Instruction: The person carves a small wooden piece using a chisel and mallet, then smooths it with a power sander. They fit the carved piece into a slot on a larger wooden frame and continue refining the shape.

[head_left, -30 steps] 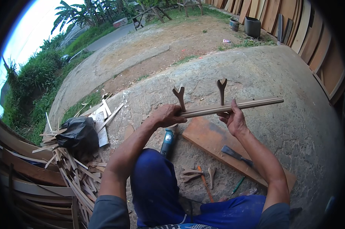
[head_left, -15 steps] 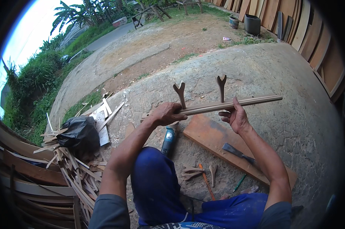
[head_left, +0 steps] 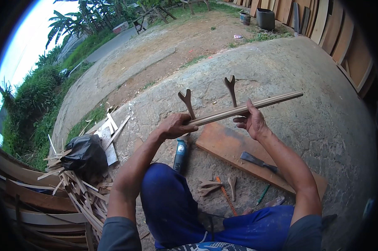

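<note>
A long grooved wooden rail is held up in front of me, slanting upward to the right. Two Y-shaped wooden pegs stand out of its far side: one beside my left hand, the other near my right hand. My left hand is closed around the rail's left part, knuckles up. My right hand grips the rail near its middle, thumb over the top edge and fingers curled below. Several loose Y-shaped wooden pieces lie on the ground below.
A thick wooden board bears a chisel. Near my knee lies a teal power tool. An orange ruler and a green pencil rest on the concrete. Wood scraps and a black plastic bag are heaped at left.
The rail has tilted, its right end higher and its grooved face turned more toward me. Both hands keep their hold. The whole view has shifted slightly.
</note>
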`<state>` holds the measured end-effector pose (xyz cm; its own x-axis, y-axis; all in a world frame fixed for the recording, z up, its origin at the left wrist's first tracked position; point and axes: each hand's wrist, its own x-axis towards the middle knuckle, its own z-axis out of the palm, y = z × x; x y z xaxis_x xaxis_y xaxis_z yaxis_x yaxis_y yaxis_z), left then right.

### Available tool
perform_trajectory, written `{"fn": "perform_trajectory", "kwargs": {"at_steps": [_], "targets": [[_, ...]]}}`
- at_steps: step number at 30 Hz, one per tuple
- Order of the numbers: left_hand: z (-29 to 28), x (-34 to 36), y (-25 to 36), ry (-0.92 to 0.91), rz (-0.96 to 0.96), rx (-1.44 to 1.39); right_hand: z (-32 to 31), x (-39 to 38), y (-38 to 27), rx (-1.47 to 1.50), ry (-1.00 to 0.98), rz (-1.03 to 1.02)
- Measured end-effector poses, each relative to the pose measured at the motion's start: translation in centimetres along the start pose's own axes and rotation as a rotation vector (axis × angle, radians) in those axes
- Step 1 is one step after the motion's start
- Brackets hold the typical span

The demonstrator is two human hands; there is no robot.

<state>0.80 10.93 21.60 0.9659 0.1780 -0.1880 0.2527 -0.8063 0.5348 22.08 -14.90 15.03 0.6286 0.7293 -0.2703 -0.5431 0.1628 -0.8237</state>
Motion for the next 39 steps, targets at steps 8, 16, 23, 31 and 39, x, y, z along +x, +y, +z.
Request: {"fn": "perform_trajectory", "kwargs": {"at_steps": [8, 16, 23, 31, 39], "targets": [[0.2, 0.1, 0.3, -0.002, 0.007, -0.03, -0.2, 0.0, -0.1, -0.009, 0.008, 0.003], [0.3, 0.3, 0.3, 0.002, -0.017, -0.059, -0.1, 0.2, -0.3, -0.013, 0.009, -0.051], [0.4, 0.2, 0.4, 0.023, 0.004, -0.22, 1.8, -0.7, -1.7, -0.122, 0.103, -0.273], [1.1, 0.3, -0.5, 0.114, 0.054, -0.541, 4.8, -2.8, -5.0, -0.195, 0.033, -0.594], [1.0, -0.1, 1.3, 0.15, 0.104, -0.545, 8.5, -6.9, -8.2, -0.416, -0.012, -0.904]]}}
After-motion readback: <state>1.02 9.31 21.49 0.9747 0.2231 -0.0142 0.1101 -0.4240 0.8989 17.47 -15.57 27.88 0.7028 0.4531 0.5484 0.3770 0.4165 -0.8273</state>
